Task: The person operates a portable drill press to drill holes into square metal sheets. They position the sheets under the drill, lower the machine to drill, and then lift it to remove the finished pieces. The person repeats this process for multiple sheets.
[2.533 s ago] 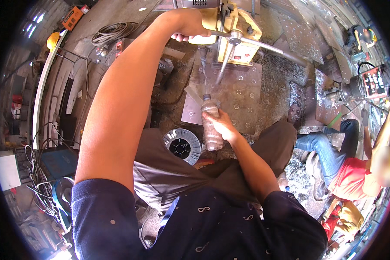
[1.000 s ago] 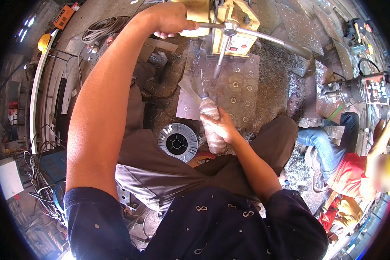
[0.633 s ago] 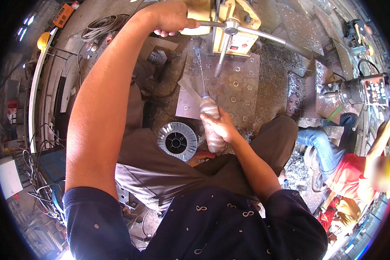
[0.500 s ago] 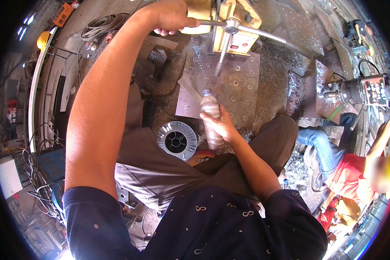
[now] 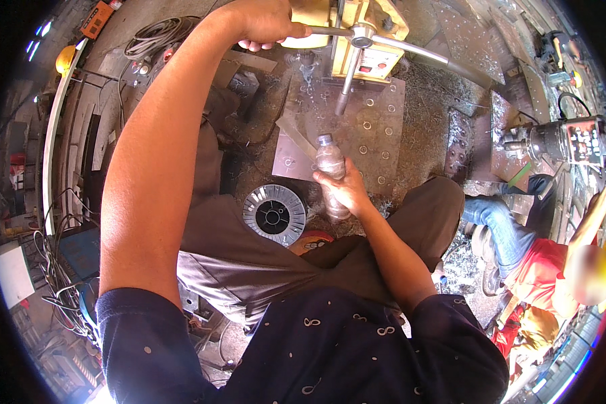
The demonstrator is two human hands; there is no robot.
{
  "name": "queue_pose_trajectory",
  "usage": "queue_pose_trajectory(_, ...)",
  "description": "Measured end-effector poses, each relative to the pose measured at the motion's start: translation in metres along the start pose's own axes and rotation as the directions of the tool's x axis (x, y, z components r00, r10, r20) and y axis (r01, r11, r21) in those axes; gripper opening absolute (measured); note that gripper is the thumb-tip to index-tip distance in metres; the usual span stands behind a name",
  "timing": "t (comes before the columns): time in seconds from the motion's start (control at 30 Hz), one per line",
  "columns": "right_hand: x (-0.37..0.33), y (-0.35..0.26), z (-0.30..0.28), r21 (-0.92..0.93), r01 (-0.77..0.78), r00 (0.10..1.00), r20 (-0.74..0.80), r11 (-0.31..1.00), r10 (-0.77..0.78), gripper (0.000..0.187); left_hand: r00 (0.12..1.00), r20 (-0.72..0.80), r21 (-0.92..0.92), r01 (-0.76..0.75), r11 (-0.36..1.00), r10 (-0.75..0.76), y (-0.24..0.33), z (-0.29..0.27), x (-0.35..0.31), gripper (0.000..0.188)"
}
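Observation:
My left hand (image 5: pixel 262 25) is closed around one spoke of a three-armed feed handle (image 5: pixel 361 36) on a yellow drilling machine (image 5: pixel 370 64). In my right hand (image 5: pixel 347 190) is a clear plastic bottle (image 5: pixel 329 159), held around its middle with its neck pointing up and away from me. What is inside the bottle is hard to make out. Beyond the bottle lies a steel plate (image 5: pixel 384 128) with several ring-shaped cuts in it. The machine stands on the plate's far part. A flat metal strip (image 5: pixel 295 137) rests on the plate, left of the bottle's neck.
A wire spool (image 5: pixel 275 214) stands by my left leg. Coiled cable (image 5: pixel 158 39) lies at the far left, with tangled cables (image 5: pixel 64 283) nearer. At right is another drilling machine (image 5: pixel 565 141), and a person in a red shirt (image 5: pixel 539 269) sits below it. Metal shavings litter the floor.
The bottle has shifted slightly to the right and away from me in my right hand. My left hand keeps its hold on the spoke, and the feed handle looks nearly unmoved.

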State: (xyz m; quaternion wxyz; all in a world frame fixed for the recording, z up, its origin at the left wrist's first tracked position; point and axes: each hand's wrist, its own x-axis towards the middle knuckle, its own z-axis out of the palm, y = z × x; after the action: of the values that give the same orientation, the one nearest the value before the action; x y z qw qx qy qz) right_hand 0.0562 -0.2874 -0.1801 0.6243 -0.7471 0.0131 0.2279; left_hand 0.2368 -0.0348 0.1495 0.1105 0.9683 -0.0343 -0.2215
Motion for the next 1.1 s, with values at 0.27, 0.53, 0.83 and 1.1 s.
queue_pose_trajectory(0.27, 0.02, -0.02, -0.025, -0.305, 0.002, 0.999, -0.048, 0.952, -0.017, 0.067, 0.995, -0.035, -0.062, 0.091, 0.994, -0.094, -0.014, 0.005, -0.002, 0.059)
queue_pose_trajectory(0.53, 0.038, -0.015, -0.044, -0.708, -0.026, 0.995, -0.088, 0.706, -0.052, 0.09, 0.999, -0.017, -0.074, 0.047, 0.996, -0.048, -0.012, 0.015, 0.012, 0.056)
queue_pose_trajectory(0.83, 0.046, -0.012, -0.027, -0.898, 0.025, 0.999, 0.009, 0.44, -0.039, 0.098, 0.998, -0.002, -0.085, 0.056, 0.995, -0.056, -0.01, 0.015, 0.017, 0.057)
queue_pose_trajectory(1.1, 0.037, 0.0, -0.025, -0.864, 0.044, 0.979, -0.064, 0.501, -0.195, 0.092, 0.998, -0.029, -0.032, 0.056, 0.998, -0.057, -0.015, 0.013, 0.009, 0.057)
